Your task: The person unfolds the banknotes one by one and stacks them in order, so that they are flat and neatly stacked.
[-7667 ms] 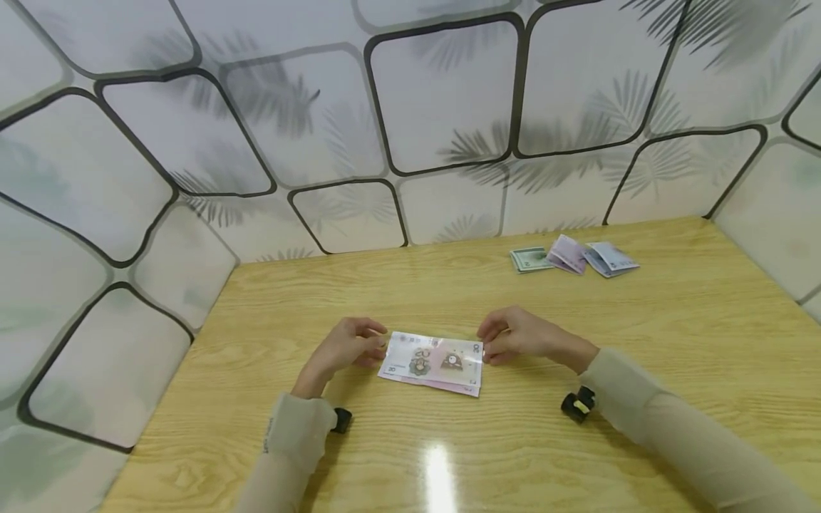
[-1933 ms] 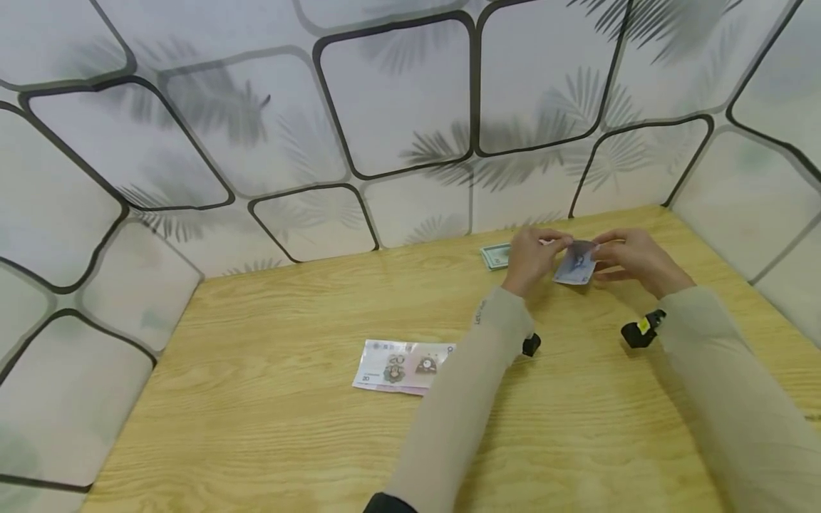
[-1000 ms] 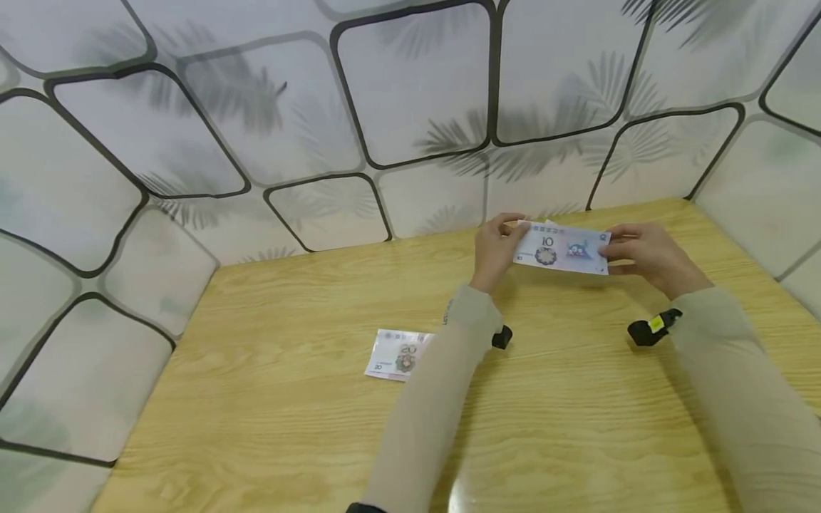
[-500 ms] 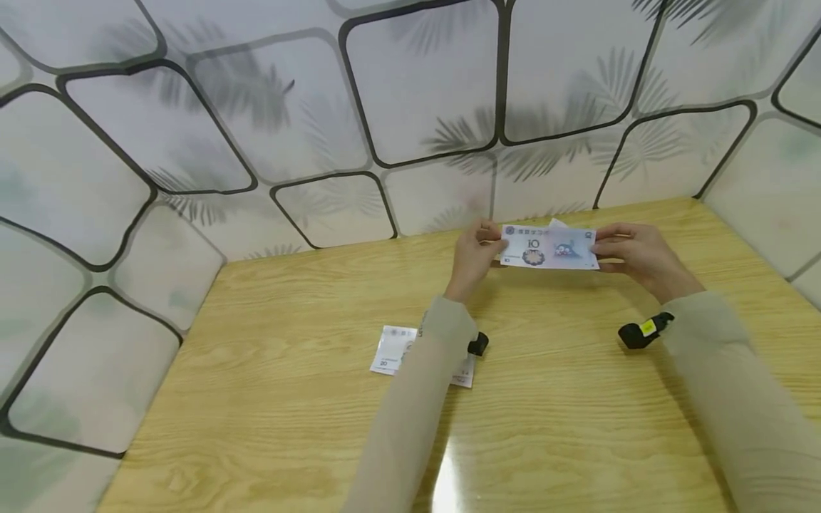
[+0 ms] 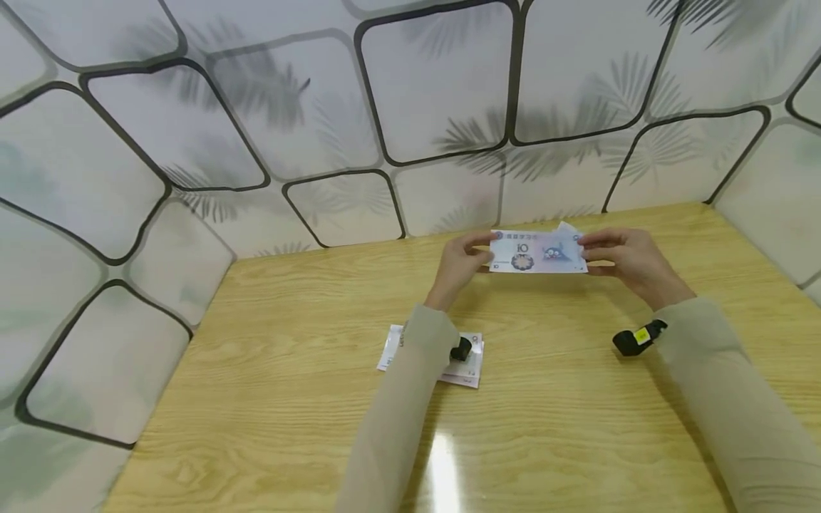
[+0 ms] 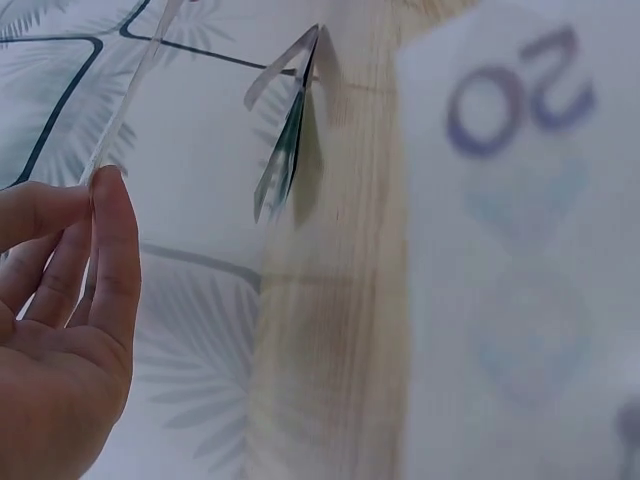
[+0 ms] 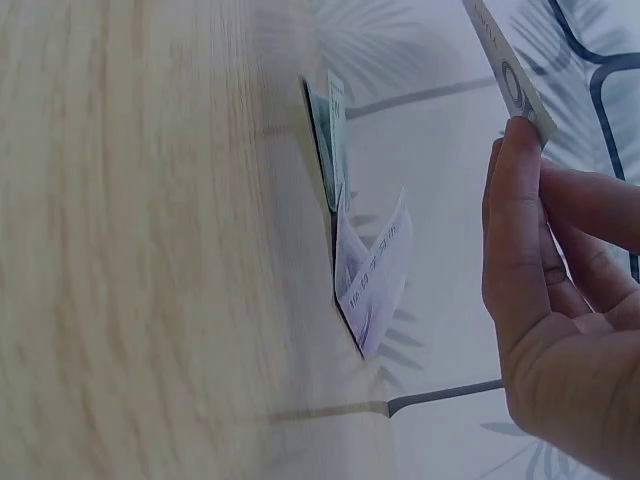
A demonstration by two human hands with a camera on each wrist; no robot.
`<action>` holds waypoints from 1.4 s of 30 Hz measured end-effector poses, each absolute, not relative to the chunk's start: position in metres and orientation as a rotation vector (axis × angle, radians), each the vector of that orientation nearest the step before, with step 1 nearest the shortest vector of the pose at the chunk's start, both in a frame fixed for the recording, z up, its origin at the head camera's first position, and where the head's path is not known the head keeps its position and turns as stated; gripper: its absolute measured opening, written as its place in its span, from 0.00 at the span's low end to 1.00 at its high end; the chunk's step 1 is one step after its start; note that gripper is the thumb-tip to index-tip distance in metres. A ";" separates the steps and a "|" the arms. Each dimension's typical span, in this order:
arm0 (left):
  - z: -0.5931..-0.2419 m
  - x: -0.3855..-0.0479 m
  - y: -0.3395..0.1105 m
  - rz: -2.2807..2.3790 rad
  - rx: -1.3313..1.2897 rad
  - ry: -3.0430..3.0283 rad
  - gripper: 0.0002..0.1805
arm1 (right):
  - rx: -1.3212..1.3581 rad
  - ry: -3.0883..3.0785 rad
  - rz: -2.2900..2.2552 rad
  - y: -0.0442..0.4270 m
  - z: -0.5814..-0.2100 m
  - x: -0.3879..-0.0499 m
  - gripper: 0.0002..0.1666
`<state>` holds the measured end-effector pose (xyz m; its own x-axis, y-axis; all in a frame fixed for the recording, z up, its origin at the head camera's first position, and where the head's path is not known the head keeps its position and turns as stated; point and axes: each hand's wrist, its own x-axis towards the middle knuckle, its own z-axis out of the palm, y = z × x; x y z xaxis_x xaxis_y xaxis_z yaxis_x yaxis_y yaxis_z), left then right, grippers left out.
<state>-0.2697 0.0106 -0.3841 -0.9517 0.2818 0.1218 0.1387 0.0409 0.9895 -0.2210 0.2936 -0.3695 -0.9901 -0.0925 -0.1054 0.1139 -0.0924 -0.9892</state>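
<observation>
Near the back of the table, my two hands stretch out a pale blue paper banknote marked 10, held raised and flattened. My left hand pinches its left end between thumb and fingers. At the right end, my right hand pinches it the same way; the right wrist view shows the note's corner at the fingertips. Closer to me lies a 20 banknote over a pinkish one, partly covered by my left sleeve. It looms large and blurred in the left wrist view.
Behind the held note, a folded purple note and folded green notes stand on the wooden table; in the head view they are mostly hidden. Patterned cloth walls close off the back and sides.
Both hands left the flat 20 note, reached to the back right, and took the folded blue note. It has been unfolded and has shifted slightly left.
</observation>
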 end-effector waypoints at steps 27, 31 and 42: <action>-0.382 -0.258 -0.036 2.009 0.417 2.167 0.22 | -0.136 2.108 -2.146 0.257 -0.368 -0.216 0.17; -0.383 -0.256 -0.040 2.006 0.417 2.168 0.22 | -0.158 2.100 -2.155 0.253 -0.370 -0.214 0.17; -0.382 -0.250 -0.053 1.984 0.471 2.214 0.21 | -0.193 2.169 -2.081 0.244 -0.370 -0.211 0.15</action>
